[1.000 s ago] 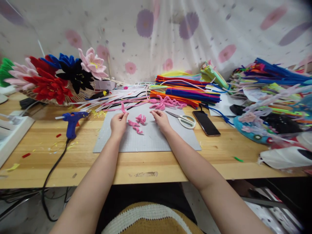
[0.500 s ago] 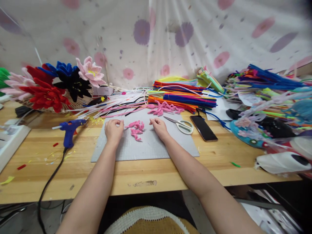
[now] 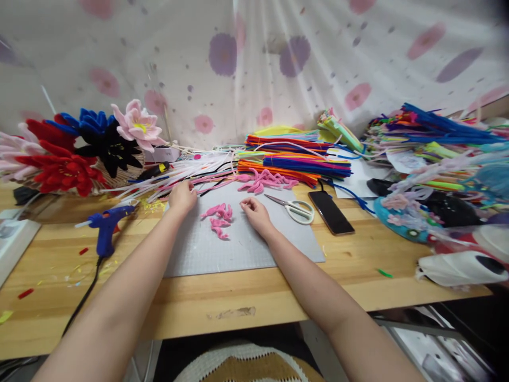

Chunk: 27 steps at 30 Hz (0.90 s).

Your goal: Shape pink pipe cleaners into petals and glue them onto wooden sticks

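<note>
My left hand (image 3: 183,196) is at the back left of the grey mat (image 3: 238,254), by the near ends of the pink and white fuzzy stems (image 3: 199,175). Its fingers curl together, and what they hold, if anything, is too small to name. To the right of several curled pink pieces (image 3: 219,219) rests my right hand (image 3: 254,211), low over the mat, with its fingers bent together at the tips. Nothing can be made out between them. A second pink cluster (image 3: 260,181) lies at the mat's back edge.
Scissors (image 3: 296,208) and a phone (image 3: 331,212) lie to the right. A blue glue gun (image 3: 107,228) with a black cord is at the left, near fuzzy flowers (image 3: 67,164). Bundles of coloured stems (image 3: 296,163) stretch along the back; a white roll (image 3: 457,267) sits at the right.
My left hand has moved back and slightly left, away from the curled pink pieces toward the stems. My right hand has shifted slightly. The view has turned a little.
</note>
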Each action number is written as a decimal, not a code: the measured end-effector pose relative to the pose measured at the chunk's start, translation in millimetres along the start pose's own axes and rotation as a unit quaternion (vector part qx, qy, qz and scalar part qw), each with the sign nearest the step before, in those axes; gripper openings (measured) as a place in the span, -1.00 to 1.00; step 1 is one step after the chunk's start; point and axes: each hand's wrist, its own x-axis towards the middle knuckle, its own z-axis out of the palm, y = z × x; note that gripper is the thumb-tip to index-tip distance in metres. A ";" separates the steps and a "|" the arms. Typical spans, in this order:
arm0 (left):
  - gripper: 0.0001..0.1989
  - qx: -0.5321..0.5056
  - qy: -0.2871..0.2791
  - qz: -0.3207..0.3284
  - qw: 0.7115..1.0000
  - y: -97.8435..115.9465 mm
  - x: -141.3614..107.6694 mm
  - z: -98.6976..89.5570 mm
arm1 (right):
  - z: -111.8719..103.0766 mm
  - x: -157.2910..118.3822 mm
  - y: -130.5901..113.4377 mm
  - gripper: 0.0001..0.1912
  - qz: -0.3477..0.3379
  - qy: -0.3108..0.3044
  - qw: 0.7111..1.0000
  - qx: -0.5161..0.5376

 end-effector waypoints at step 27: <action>-0.65 0.141 -0.145 0.015 0.979 -4.1 25.8 -4.9 | 0.3 -1.3 2.8 -0.83 -0.018 -0.020 0.997 -0.069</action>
